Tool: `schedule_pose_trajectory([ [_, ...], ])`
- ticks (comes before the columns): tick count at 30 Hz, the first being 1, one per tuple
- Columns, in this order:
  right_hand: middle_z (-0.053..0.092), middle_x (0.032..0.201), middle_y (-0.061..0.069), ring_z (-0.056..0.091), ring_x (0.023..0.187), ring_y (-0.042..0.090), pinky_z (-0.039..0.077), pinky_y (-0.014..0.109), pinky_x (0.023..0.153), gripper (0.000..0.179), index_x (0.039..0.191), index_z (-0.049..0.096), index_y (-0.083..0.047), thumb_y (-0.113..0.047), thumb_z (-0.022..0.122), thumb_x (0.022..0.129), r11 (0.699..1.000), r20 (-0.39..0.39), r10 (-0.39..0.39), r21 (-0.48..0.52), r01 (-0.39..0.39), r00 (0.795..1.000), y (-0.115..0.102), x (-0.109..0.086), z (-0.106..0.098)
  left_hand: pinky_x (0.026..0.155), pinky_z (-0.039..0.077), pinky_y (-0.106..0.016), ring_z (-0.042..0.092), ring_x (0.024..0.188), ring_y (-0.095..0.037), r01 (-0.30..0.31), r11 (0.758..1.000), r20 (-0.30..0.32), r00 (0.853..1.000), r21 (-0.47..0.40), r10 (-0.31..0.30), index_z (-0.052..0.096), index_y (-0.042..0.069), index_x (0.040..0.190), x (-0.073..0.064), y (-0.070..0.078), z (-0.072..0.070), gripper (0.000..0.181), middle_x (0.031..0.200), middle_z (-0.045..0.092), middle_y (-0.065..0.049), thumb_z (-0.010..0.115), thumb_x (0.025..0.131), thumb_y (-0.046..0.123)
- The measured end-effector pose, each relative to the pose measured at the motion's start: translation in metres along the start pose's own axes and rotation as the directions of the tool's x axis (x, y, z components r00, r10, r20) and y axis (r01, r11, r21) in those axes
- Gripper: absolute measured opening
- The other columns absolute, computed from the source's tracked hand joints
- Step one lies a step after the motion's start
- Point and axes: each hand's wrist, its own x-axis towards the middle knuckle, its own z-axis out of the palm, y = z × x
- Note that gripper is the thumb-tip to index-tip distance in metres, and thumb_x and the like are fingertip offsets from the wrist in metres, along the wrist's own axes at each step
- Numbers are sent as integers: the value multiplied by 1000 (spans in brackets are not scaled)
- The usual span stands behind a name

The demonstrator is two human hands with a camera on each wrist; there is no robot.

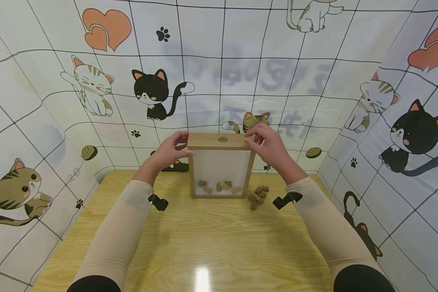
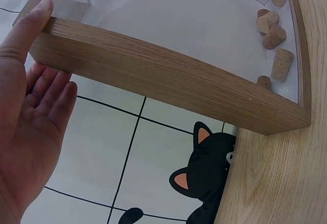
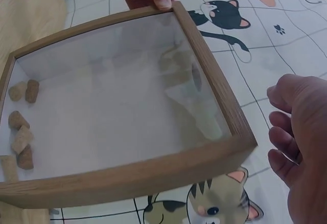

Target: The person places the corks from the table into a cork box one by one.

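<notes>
A shallow wooden box [image 1: 219, 141] with a clear front stands upright on the table, a round hole [image 1: 222, 139] in its top. Inside, along the bottom, lie several corks [image 1: 224, 185]. My left hand [image 1: 173, 150] holds the upper left corner, thumb on the front edge and fingers round the side, as the left wrist view shows. At the upper right corner is my right hand [image 1: 264, 140], fingers loosely bent. In the right wrist view that hand [image 3: 306, 137] appears apart from the frame, with nothing visible in it.
A small heap of corks [image 1: 257, 197] lies on the wooden table [image 1: 219, 243], just right of the box. Behind and at both sides hangs a white sheet [image 1: 204, 77] with a grid and cat pictures, close behind the box.
</notes>
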Motion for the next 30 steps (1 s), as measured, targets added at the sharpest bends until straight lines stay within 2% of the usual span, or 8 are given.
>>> schedule_pose_trajectory([
  [5,66,107,10,55,85,20,49,34,76,9,114,79,-7,-8,77,106,996,-54,84,1,-84,995,7,-28,-10,129,39,-57,42,157,-43,0,1000,-1,1000,0,0,38,9,169,1,-2,1,87,164,48,-17,87,100,27],
  [11,63,102,6,57,87,22,50,35,76,11,116,78,-6,-13,75,108,981,-38,195,10,-195,980,23,-62,-14,129,39,-57,42,158,-41,4,1000,2,1000,5,-4,38,10,169,1,-2,1,87,165,48,-16,88,100,30],
  [17,64,99,5,59,85,24,50,32,71,13,117,77,-10,-19,76,109,960,16,278,24,-279,960,41,-89,-6,129,39,-58,42,158,-39,8,1000,0,1000,2,-8,38,11,169,0,-2,0,87,165,48,-15,87,100,29],
  [20,67,103,6,60,87,24,51,34,72,15,120,76,-9,-19,76,108,953,61,298,31,-300,953,48,-103,3,129,39,-58,42,158,-39,7,1000,-2,1000,-1,-7,38,10,169,-1,-2,0,86,165,48,-16,87,100,29],
  [26,67,116,7,60,91,23,53,34,71,16,122,75,-13,-17,77,107,933,165,350,32,-360,922,61,-132,22,131,37,-55,43,157,-39,-13,1000,5,1000,-21,13,38,8,168,1,-3,1,84,162,49,-18,86,101,23],
  [30,67,121,11,61,93,24,55,33,70,16,121,75,-12,-11,79,105,925,199,362,47,-378,911,69,-146,32,132,36,-53,44,157,-38,-14,1000,7,1000,-20,14,39,8,168,0,-2,2,83,161,50,-17,86,101,22],
])
